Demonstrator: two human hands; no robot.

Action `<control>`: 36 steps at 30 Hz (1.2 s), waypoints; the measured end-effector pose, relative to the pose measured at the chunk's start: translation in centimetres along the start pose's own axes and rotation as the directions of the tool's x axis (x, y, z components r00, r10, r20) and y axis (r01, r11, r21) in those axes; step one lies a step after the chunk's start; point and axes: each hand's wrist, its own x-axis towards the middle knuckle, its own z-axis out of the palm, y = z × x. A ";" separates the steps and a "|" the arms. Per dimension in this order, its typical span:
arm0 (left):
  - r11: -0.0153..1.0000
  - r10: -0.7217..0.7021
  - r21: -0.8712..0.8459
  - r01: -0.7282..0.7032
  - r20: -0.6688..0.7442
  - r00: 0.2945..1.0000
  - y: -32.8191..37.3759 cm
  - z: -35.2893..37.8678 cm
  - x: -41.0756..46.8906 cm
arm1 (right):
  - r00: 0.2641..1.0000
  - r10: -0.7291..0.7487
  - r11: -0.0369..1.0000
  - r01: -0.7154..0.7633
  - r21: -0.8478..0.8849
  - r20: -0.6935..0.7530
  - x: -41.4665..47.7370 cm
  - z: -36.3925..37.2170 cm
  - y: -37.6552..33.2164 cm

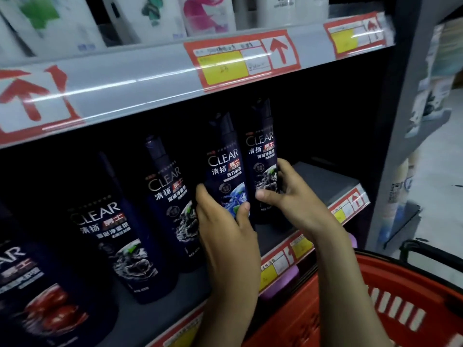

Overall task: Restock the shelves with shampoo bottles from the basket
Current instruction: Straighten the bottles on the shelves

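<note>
Dark blue CLEAR shampoo bottles stand in a row on the grey shelf (333,186). My left hand (223,221) grips the lower part of a bottle with a blue splash label (224,169). My right hand (288,191) holds the bottle beside it, one with a black splash label (261,151), at the right end of the row. Both bottles are upright, tilted slightly back, at the shelf's front. The red basket (390,304) sits at the bottom right under my forearms; its contents are hidden.
Three more CLEAR bottles (117,236) line the shelf to the left. The upper shelf (150,78) carries white bottles and red and yellow price tags. Bare shelf surface lies right of the held bottles. A grey upright (400,121) bounds the bay on the right.
</note>
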 end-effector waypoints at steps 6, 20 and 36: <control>0.997 0.015 -0.076 -0.020 -0.070 0.997 0.0 1.0 -0.1 | 1.000 0.011 1.000 -0.011 0.002 0.024 0.0 -1.0 0.3; 0.994 0.104 0.034 -0.104 0.004 0.995 2.1 -7.0 -5.0 | 0.811 -0.349 0.936 0.323 -0.139 -0.469 -1.1 2.4 -6.4; 0.985 0.061 0.166 -0.036 -0.147 0.987 -0.3 -13.0 -4.8 | 0.834 -0.453 0.741 0.154 -0.654 -0.317 -5.6 15.1 -4.9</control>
